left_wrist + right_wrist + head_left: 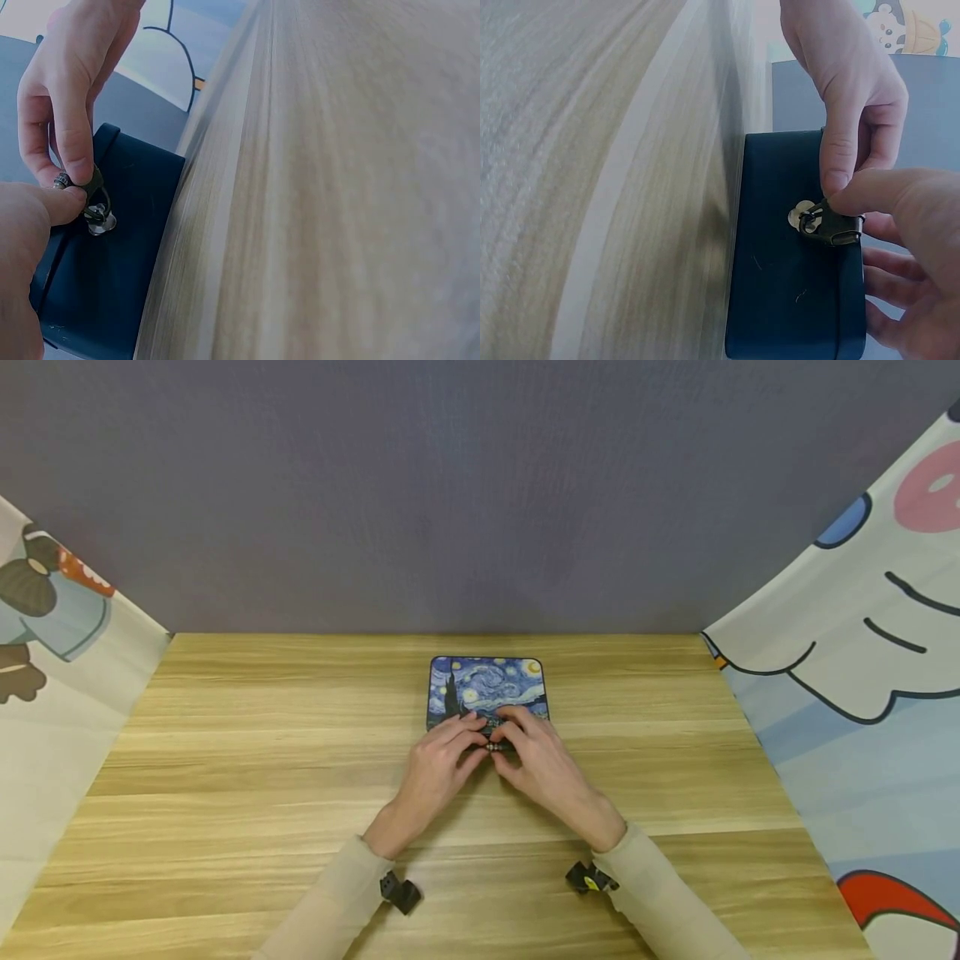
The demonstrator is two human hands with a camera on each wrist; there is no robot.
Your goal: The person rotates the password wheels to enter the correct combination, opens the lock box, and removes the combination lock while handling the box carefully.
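Note:
A small box (489, 681) with a swirling night-sky picture on its lid and dark blue-green sides (780, 292) stands at the back middle of the table. At its front, a small dark bronze padlock (838, 227) with number wheels hangs by its shackle from a silvery clasp (102, 223). My left hand (437, 762) pinches the padlock from the left, thumb in front. From the other side my right hand (542, 766) also pinches it, its thumb close to the left one. Fingers partly hide the lock, and the numbers cannot be read.
The box sits on a wood-grain table (262, 777). A grey partition (480, 502) rises behind it. Printed cartoon cloths (67, 710) hang at both sides. Each sleeve carries a small black camera (401, 893) at the wrist.

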